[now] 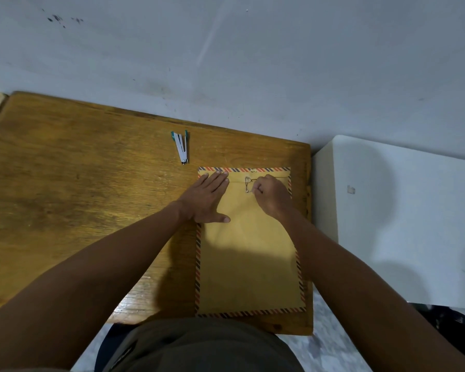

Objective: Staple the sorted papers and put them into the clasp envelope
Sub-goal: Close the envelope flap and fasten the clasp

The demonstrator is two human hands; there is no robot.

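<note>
scuffed pale wall behind a wooden desk; white cabinet beside it, right.

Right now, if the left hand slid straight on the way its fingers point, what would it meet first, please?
The left hand lies flat on the envelope, fingers pointing to the far edge. Past it, only bare desk, then probably the wall; the stapler lies to the left of that line.

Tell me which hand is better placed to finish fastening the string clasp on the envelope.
The right hand: it already pinches the string at the clasp. The left hand lies flat on the envelope, steadying it.
</note>
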